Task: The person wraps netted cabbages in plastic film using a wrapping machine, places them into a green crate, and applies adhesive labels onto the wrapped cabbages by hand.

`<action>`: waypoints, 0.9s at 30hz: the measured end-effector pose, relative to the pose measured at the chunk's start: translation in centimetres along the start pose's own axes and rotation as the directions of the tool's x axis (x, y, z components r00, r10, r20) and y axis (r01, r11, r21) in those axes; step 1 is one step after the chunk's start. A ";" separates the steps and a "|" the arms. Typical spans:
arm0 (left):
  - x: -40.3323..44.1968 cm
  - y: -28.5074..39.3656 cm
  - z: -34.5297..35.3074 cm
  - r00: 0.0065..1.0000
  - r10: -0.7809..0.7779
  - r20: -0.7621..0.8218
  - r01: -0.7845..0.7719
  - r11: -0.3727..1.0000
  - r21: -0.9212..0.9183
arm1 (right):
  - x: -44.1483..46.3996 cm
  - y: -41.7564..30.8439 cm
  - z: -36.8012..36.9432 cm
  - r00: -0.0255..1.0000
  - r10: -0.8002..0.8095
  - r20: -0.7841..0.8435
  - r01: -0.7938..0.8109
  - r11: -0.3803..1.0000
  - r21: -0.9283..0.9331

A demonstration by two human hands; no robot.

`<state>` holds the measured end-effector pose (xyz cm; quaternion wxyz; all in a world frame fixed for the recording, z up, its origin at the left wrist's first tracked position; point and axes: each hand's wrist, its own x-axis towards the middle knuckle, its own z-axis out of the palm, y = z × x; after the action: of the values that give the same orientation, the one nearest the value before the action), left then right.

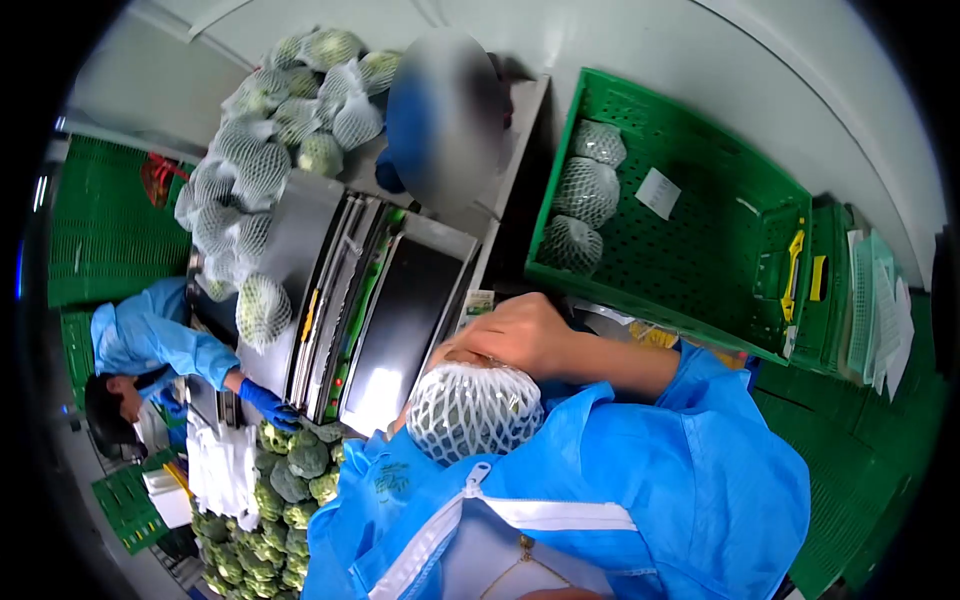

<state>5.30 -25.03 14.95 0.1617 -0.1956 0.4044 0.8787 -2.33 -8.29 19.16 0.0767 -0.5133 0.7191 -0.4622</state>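
Note:
A broccoli head in a white foam net [475, 412] is held up close to my chest, with shiny clear film showing around it. My right hand [515, 335] is closed over its upper end, fingers bunched together. Along the left edge of the broccoli a sliver of my left hand [398, 422] shows against it; most of that hand is hidden behind the net. Beyond my hands lies a machine with a dark flat plate [408, 300] and a bright reflection on it.
Several netted heads [250, 170] are piled behind the machine. A green crate [690, 200] at right holds three wrapped heads and a white label. Bare broccoli [285, 480] is heaped at lower left. There a co-worker [160, 340] in blue gloves reaches toward the machine; another person, blurred, stands at the top.

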 end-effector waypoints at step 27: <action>17.3 -1.9 13.2 0.865 0.429 0.261 -0.460 0.469 0.754 | -22.0 34.8 -16.8 0.344 0.597 -0.725 -0.667 0.699 0.259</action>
<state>-11.74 -11.47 13.39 0.0048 0.0249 0.7856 0.6183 -25.25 20.90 -5.33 -0.0847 0.0498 0.8383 -0.5363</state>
